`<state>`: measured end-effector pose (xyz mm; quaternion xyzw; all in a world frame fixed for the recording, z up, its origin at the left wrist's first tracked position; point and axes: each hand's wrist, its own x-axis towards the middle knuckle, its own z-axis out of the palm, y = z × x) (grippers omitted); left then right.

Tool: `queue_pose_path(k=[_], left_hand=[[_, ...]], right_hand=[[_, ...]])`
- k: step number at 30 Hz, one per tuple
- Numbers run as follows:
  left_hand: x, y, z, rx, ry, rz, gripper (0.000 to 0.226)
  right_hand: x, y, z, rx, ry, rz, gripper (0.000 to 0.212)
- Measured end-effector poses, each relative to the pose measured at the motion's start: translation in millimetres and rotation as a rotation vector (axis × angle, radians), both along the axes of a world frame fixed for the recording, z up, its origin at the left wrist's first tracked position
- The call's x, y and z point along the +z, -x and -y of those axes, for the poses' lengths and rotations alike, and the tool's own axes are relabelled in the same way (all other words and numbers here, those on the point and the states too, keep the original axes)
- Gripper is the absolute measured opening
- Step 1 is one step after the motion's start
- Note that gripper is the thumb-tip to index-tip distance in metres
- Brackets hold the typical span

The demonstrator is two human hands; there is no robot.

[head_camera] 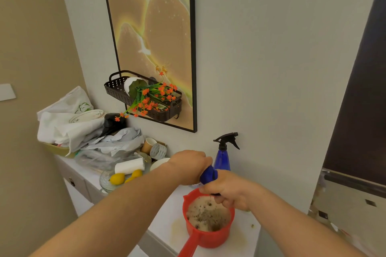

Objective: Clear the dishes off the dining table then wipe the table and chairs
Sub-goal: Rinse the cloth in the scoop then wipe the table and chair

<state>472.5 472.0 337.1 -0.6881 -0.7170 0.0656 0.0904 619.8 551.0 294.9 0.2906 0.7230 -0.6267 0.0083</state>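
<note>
A blue cloth [207, 175] is squeezed between both of my hands above a red ladle-pot [208, 233] that holds murky, foamy water. My left hand [188, 165] grips the upper end of the cloth. My right hand [227, 191] grips its lower end just over the pot's rim. The pot stands on a white sideboard [167, 221], with its red handle pointing toward me. A blue spray bottle [223, 158] with a black trigger stands upright behind my hands, against the wall.
On the left of the sideboard lie white bags [66, 123], crumpled paper, a glass bowl with lemons [117, 178] and a paper roll, tape, a paper cup and a white bowl. A black basket with orange flowers [146, 98] hangs on a framed picture. A brownish spill marks the top near the pot.
</note>
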Motion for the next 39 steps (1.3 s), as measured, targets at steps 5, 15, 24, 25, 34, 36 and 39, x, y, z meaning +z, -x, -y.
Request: queue_pose_path(k=[5,15,24,25,34,36,39], left_hand=[[-6,-7,-6,0.065,0.152,-0.025,0.028],[-31,-20,-14,0.220,0.276,0.082,0.029],[-32,-19,-17,0.228,0.306,0.325,0.037],[-31,-19,-17,0.238,0.312,0.352,0.037],[-27,-18,-19,0.275,0.434,0.496,0.041],[-26,-18,-19,0.267,0.447,0.488,0.040],[-24,-16,-18,0.248,0.400,0.420,0.030]], right_hand=[[-5,6,-4,0.044,-0.591,0.178,0.021],[-31,4,-8,0.101,-1.075,0.272,0.028],[-29,-7,-12,0.136,-1.432,0.201,0.021],[-28,-8,-12,0.143,-1.451,0.200,0.022],[-26,-12,-7,0.166,-1.589,0.144,0.016],[-29,-11,-7,0.143,-1.586,0.135,0.015],[-32,-9,-4,0.051,-1.552,0.143,0.019]])
